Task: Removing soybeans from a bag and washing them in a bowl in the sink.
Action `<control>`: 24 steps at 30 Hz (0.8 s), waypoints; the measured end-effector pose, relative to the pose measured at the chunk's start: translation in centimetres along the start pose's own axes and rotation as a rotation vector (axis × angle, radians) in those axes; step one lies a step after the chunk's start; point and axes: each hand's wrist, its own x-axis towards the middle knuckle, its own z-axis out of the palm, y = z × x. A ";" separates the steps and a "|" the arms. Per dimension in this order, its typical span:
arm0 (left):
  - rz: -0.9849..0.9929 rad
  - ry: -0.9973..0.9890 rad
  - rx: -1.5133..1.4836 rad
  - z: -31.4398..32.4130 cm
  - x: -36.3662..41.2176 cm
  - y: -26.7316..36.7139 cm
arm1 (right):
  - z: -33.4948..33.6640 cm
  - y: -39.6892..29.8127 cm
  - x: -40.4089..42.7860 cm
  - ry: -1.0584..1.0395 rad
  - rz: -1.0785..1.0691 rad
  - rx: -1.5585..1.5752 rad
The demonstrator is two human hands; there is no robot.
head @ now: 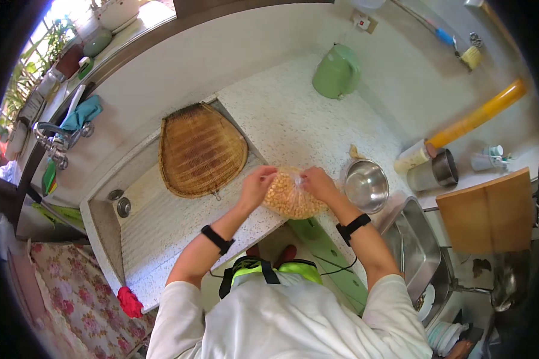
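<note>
A clear plastic bag (292,199) full of small yellow kernels or beans rests at the front edge of the speckled counter (278,130). My right hand (319,183) pinches the gathered film near the top of the bag. On the bag's upper left side, my left hand (255,188) has its fingertips and thumb closed on the plastic. Part of the bag's mouth is hidden by my fingers. To its right stands a shiny steel bowl (366,186). A woven bamboo winnowing basket (203,150) lies to its left, over the shallow stone sink.
A green plastic pitcher (337,72) stands at the back. Right are a steel sink (415,242), a wooden cutting board (485,211), a metal cup (444,168) and a long yellow tube (478,113). A faucet (58,143) and a red cloth (129,302) are left.
</note>
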 end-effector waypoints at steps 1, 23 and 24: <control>-0.002 0.013 0.010 1.3 0.1 0.4 | -0.1 -0.1 0.4 -0.024 0.184 0.151; 0.019 -0.087 0.306 9.6 1.2 1.3 | -3.9 2.3 1.1 0.093 0.038 0.006; 0.046 -0.086 0.344 9.8 1.3 1.3 | -3.3 4.0 1.3 0.268 -0.018 -0.080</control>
